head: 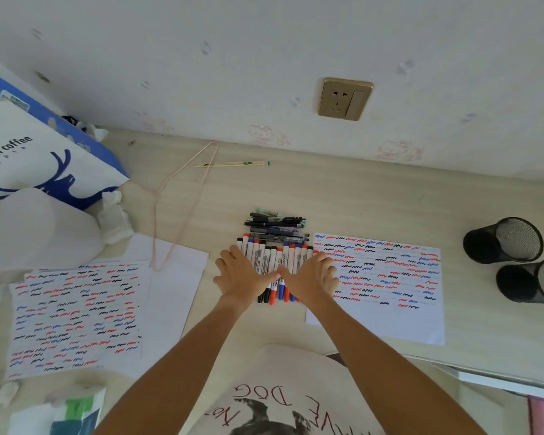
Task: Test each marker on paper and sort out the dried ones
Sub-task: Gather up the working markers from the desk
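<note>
A row of white markers (275,257) with red, blue and black caps lies side by side in the middle of the desk. My left hand (241,274) rests flat on the row's left part, fingers spread. My right hand (314,273) rests flat on its right part, and the two thumbs nearly meet over the markers. Neither hand grips anything. Behind the row lies a small pile of dark pens (277,224). A paper sheet (387,277) covered in red, blue and black squiggles lies right of the markers. A stack of similar filled sheets (76,315) lies at the left.
Two black mesh pen cups (504,240) (531,282) lie on their sides at the right. A white and blue coffee bag (29,152) and crumpled tissues stand at the left. Chopsticks (233,164) and a pink cord (176,208) lie near the wall.
</note>
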